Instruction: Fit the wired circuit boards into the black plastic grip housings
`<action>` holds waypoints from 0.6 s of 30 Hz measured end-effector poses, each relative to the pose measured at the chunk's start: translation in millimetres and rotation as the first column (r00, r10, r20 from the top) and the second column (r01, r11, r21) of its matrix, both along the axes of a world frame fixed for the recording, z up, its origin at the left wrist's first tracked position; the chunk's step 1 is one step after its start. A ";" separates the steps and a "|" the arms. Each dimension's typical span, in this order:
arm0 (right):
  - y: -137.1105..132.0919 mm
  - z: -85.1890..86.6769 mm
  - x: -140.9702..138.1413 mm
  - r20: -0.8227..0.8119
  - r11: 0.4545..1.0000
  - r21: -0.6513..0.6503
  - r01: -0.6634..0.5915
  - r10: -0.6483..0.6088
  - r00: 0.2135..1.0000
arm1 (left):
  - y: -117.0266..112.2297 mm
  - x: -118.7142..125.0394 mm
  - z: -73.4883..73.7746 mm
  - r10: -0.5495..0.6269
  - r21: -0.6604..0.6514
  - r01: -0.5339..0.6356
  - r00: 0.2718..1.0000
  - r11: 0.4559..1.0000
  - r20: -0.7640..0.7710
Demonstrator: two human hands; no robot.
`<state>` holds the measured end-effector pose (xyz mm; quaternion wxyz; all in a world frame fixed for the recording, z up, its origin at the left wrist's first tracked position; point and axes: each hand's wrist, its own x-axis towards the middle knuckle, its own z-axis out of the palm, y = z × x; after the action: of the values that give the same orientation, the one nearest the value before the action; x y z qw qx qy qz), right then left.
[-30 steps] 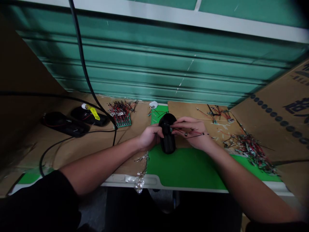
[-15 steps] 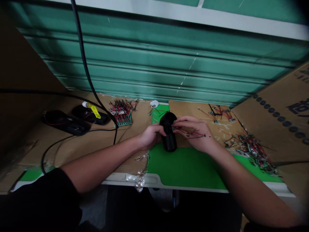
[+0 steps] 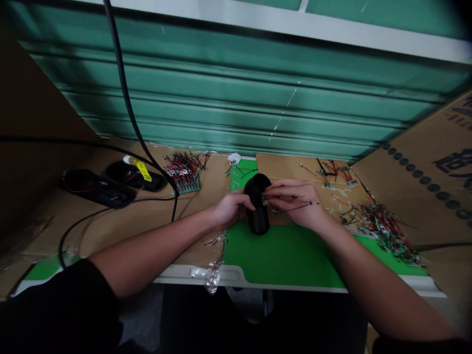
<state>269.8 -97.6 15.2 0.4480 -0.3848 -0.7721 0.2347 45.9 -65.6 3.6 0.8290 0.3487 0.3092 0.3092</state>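
Note:
A black, rounded plastic housing stands out over the green mat in the middle of the bench. My left hand grips its left side, the thumb lying across the front. At the housing's right edge, my right hand pinches a small wired circuit board, mostly hidden by the fingers. Thin red and black wires trail from that pinch across the palm. The fingertips are at the housing's narrow middle; whether the board touches it I cannot tell.
Two more black housings lie at the left, a yellow tag near one. A wired board panel sits left of centre. Tangled wired boards pile up at the right. A black cable hangs in front at the left.
The wires at my right hand have shifted slightly, and the board between its fingers sits closer to the housing. My left hand keeps its grip. The view has moved a little.

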 end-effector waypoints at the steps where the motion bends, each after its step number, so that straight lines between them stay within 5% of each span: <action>1: 0.2 -0.4 -0.3 -0.003 1.000 0.007 0.001 -0.001 1.000 | 0.1 -0.1 0.1 -0.005 -0.001 0.005 1.000 1.000 -0.002; 18: 1.2 -3.6 -3.7 0.073 1.000 -0.019 0.005 -0.004 0.997 | 1.0 -0.8 1.7 -0.036 -0.010 0.037 0.997 0.999 0.073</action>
<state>266.0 -96.5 11.6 0.4164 -0.3992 -0.7847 0.2268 45.2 -64.6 5.3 0.8472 0.3381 0.2741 0.3047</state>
